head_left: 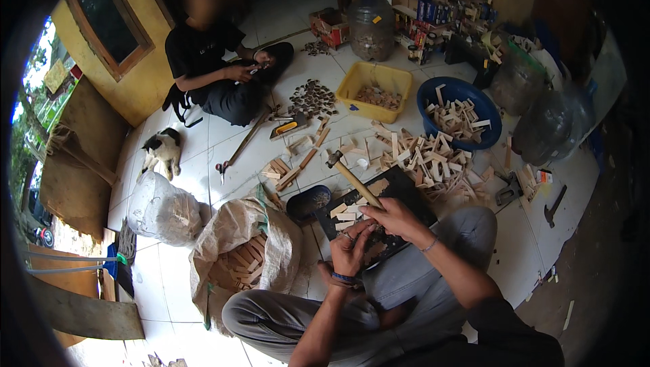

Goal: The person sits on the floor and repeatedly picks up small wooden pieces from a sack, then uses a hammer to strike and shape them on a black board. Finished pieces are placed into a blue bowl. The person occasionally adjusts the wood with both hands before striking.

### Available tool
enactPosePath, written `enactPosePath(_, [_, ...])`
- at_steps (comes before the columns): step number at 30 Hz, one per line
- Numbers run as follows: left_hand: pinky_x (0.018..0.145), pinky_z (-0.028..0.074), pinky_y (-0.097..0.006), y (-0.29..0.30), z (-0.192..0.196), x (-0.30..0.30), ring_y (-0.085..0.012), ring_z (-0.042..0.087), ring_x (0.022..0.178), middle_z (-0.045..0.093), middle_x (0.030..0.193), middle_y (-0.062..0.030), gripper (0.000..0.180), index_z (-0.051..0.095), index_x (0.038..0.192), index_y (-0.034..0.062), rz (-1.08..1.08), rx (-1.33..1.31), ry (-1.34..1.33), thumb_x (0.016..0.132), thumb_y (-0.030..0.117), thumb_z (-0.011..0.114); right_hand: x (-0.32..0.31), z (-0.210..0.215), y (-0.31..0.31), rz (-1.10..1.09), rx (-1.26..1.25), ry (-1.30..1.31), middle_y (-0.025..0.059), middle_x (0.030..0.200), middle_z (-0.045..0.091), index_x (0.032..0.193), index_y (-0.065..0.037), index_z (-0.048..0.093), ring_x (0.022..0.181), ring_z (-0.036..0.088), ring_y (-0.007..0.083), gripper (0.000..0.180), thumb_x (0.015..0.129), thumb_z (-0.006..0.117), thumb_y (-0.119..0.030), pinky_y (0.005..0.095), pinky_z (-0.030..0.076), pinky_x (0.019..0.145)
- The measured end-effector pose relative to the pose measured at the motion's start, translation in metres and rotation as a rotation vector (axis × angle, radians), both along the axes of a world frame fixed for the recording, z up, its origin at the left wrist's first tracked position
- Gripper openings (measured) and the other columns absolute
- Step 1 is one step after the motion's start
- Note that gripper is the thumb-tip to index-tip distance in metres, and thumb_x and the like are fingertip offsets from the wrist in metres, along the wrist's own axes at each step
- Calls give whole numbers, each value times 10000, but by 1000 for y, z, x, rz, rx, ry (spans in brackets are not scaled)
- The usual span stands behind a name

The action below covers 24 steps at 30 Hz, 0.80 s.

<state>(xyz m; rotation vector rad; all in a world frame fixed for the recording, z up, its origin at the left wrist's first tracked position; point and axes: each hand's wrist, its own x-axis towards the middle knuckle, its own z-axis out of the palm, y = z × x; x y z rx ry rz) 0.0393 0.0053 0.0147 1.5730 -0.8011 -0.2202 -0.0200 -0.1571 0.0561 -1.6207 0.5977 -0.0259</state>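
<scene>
Sitting cross-legged on the floor with a dark board (pixel 399 187) propped on the lap, and that's where everything's happening. Right hand (pixel 395 218) is closed around the handle of a hammer (pixel 352 177), head raised just past the board's far edge. Left hand (pixel 350 248) is pinched shut on something small at the board's near edge (too tiny to say what exactly, maybe a nail or a wood bit). A few wood pieces (pixel 347 211) lie on the board beside the hands.

Progress-wise I'd guess there's loads left: a big loose pile of sticks (pixel 420 157) sits just beyond the board, a blue tub (pixel 460 111) further out is full of them too, and an open sack (pixel 247 252) left of the board holds more.
</scene>
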Motion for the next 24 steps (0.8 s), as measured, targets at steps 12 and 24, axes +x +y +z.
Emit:
enactPosePath(12, [867, 539, -283, -5, -14, -1, -111, 694, 922, 790, 999, -89, 158, 777, 1111, 9, 27, -52, 77, 967, 32, 716, 3, -10, -2, -4, -120, -35, 21, 577, 501, 854, 11, 628, 483, 462, 88, 495, 993, 689, -461, 339, 386, 442])
enactPosePath(24, [849, 556, -297, -2, -6, -2, -149, 727, 922, 795, 1025, -104, 156, 788, 1107, 32, 0, -46, 73, 974, 79, 719, -59, 39, 0, -56, -801, -417, 228, 946, 718, 1502, -84, 499, 752, 703, 414, 465, 1067, 591, -221, 432, 539, 664])
